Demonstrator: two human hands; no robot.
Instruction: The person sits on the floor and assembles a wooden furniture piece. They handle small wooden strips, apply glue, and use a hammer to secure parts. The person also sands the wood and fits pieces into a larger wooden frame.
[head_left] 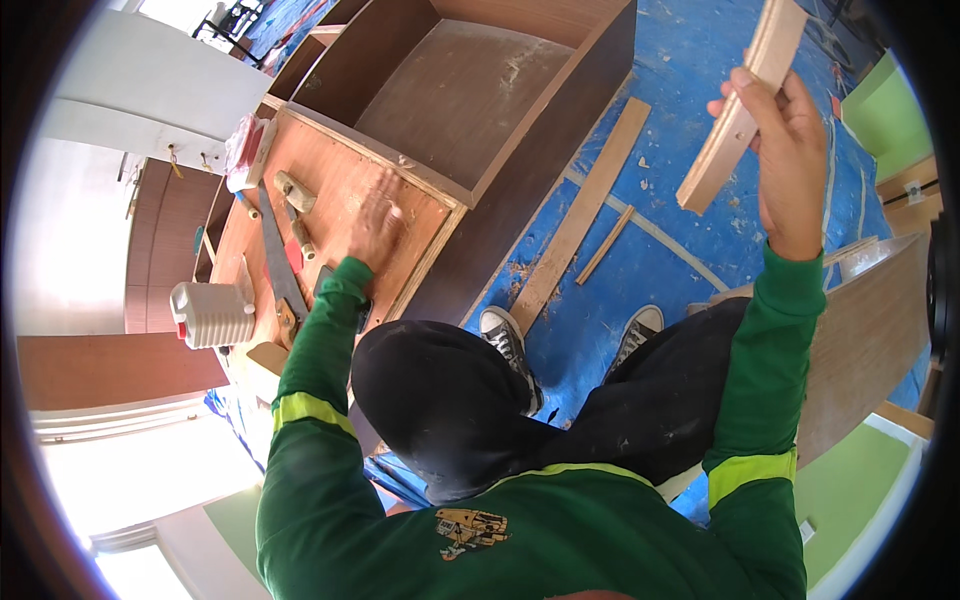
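My right hand (788,150) is raised at the right, its fingers and thumb closed round a short wooden strip (718,152) with a small hole in its face. At the left, my left hand (376,222) lies spread over a reddish-brown wooden panel (335,165), slightly blurred and holding nothing I can see. Left of it on the panel lie a handsaw (273,240), a tool with a pale handle (302,238) and a pale, rounded block-like piece (295,191). A dark object near my left wrist is mostly hidden by the sleeve.
A brown open box-like cabinet (455,90) adjoins the panel. A white plastic jug (213,314) stands at the panel's left edge. On the blue floor sheet (690,210) lie a long board (585,210) and a thin stick (605,245). A large wooden board (870,330) is beside my right leg.
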